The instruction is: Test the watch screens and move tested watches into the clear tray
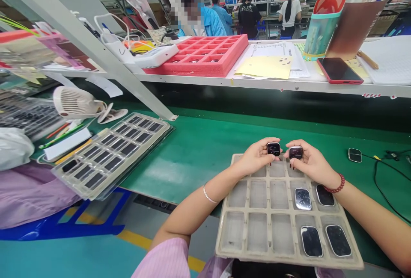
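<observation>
My left hand [257, 156] grips a smartwatch case [273, 149] between thumb and fingers, its dark screen facing me with faint marks lit on it. A second smartwatch case [296, 153] is pinched in my right hand [310, 162], close beside the first. Both hands are over the far edge of a beige compartment tray [290, 258]. Several more watch cases lie in its right-hand compartments, among them a silvery one [303, 199] and a dark-faced one [338, 240]. The tray's left compartments hold no watches.
Another watch case [355, 155] lies by black cables [379, 184] at the right. To the left are a filled tray [112, 154] and a white fan [77, 102]. On the shelf stand a red divided box [205, 55], papers, a phone [340, 71] and a cup [321, 34]. People sit beyond.
</observation>
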`<state>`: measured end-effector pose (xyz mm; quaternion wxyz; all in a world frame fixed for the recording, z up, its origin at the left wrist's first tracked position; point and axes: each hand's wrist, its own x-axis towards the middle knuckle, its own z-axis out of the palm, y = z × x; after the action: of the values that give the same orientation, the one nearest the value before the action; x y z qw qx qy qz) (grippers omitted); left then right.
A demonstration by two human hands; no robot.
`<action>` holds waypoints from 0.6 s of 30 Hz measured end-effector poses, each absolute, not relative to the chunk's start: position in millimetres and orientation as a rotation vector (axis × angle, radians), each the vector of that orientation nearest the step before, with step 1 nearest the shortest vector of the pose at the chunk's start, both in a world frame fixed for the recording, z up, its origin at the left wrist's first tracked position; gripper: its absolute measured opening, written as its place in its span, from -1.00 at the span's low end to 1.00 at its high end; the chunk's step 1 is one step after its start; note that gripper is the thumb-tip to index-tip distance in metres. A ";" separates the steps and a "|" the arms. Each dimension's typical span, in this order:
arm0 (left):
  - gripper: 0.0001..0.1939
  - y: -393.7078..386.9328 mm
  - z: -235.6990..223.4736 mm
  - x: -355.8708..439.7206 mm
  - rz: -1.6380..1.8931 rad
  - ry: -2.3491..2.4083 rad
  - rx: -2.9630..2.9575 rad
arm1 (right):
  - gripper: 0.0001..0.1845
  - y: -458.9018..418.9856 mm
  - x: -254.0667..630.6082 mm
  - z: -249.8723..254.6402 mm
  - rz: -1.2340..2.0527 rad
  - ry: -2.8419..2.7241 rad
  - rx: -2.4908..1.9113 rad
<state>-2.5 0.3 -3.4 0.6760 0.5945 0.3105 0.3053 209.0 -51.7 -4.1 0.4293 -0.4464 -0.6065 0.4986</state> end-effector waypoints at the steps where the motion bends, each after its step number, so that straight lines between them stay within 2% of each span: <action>1: -0.45 0.0 -3.0 -2.5 0.689 0.702 1.342 | -0.66 -51.9 208.6 -3.4 1.241 -1.520 -1.113; 18: -0.53 -1.1 -2.3 -1.2 0.678 0.728 1.390 | -0.71 -51.6 208.2 -2.9 1.194 -1.547 -1.138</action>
<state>-1.2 -1.1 -2.3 0.6566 0.6134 0.3211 0.2992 208.2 -51.6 -2.9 0.4261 -0.4553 -0.6189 0.4776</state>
